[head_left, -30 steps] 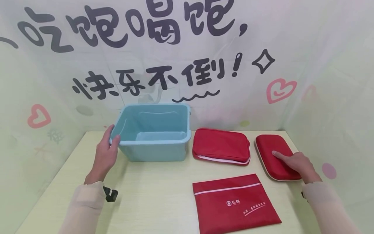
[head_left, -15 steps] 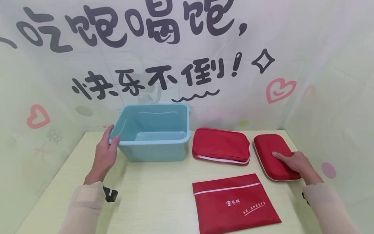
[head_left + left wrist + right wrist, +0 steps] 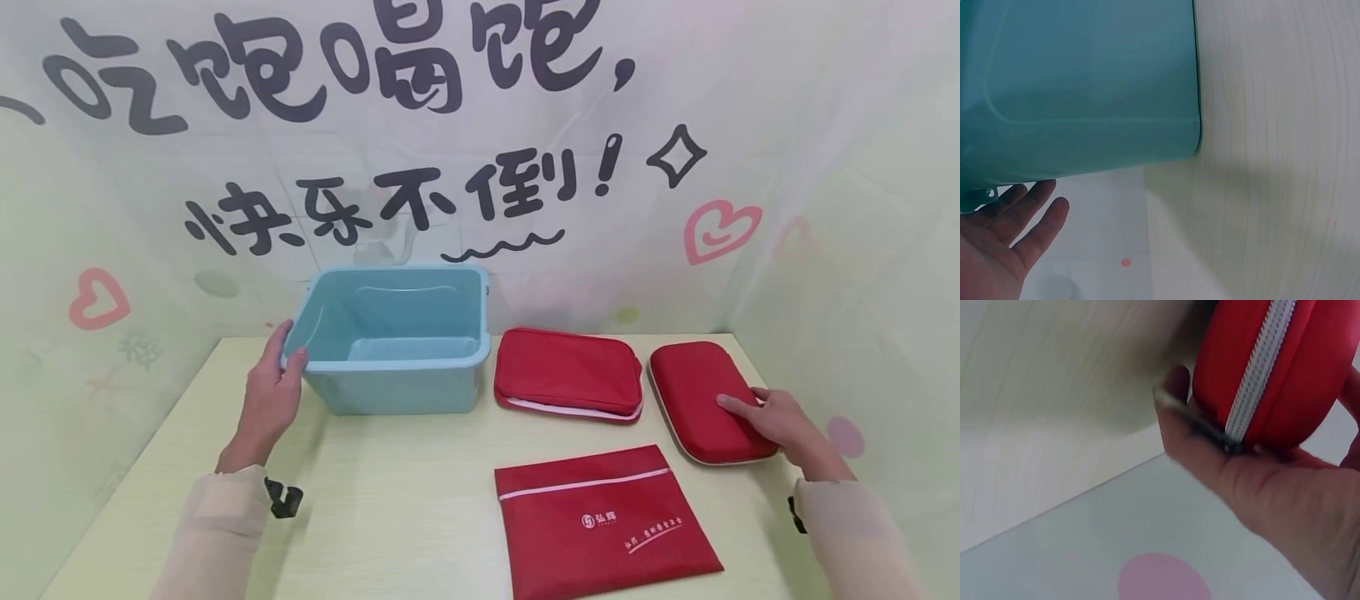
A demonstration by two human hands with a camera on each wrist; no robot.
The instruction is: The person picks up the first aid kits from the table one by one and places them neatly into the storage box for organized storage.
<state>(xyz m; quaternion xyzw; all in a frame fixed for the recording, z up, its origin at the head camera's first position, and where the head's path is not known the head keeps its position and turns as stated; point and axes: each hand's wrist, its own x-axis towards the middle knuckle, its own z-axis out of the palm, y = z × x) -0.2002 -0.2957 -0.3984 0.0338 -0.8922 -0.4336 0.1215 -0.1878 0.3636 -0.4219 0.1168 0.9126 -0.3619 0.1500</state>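
Observation:
At the back left of the table stands a light blue plastic bin (image 3: 405,387) with bare insides. My left hand (image 3: 272,398) holds its left rim near the front corner, thumb on the rim and fingers outside; the left wrist view shows those fingers (image 3: 1041,234) below the rim. On the right, a red hard-shell zip case (image 3: 701,400) lies at an angle. My right hand (image 3: 783,427) grips its near right corner, thumb on top. Seen from the right wrist, fingers curl around the case's end, beside its white zipper (image 3: 1260,369).
A red soft zip pouch (image 3: 568,373) lies between bin and case. Nearer the front is a flat red document pouch (image 3: 607,533) with white print and a white zipper. A printed curtain (image 3: 585,275) rises behind and beside the table (image 3: 390,500).
My right hand has shifted slightly right along the hard-shell case, which has moved a little; its far end now lies slightly further left. The left hand and bin have stayed put.

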